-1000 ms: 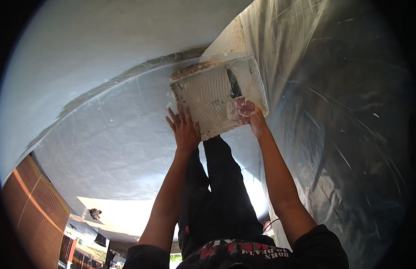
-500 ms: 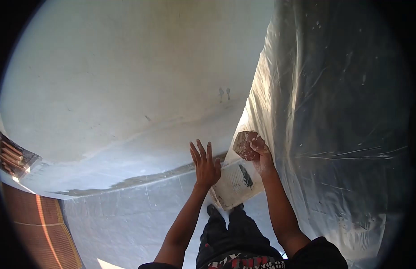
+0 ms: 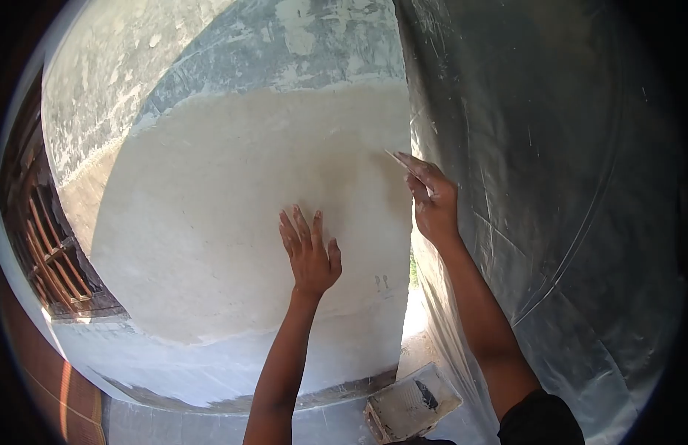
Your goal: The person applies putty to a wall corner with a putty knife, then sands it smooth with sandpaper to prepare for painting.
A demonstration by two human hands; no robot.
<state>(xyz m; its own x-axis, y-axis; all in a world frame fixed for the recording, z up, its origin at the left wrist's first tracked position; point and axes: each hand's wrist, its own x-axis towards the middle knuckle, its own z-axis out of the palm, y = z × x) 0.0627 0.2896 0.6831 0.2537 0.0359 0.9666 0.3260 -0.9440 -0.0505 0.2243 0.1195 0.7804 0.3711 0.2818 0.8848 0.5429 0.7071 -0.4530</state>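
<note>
My left hand [image 3: 310,252] is raised in front of the pale plastered wall [image 3: 210,222], fingers spread and nothing in it; whether it touches the wall is unclear. Near the wall's right edge, my right hand [image 3: 433,196] grips a thin flat piece [image 3: 400,161], seen edge-on and tilted, with its tip against or close to the wall. White dust or paste marks the fingers of both hands.
Dark plastic sheeting [image 3: 537,170] hangs along the right. Below stands a worn, pale box-like object [image 3: 414,404] with a dark mark on top. A window with wooden bars [image 3: 58,256] is at the left. Grey-blue sheeting [image 3: 166,426] covers the floor.
The view has tilted up, showing more of the upper wall. My right hand has risen and turned the flat piece from face-on to edge-on. My left hand remains spread, now higher against the wall.
</note>
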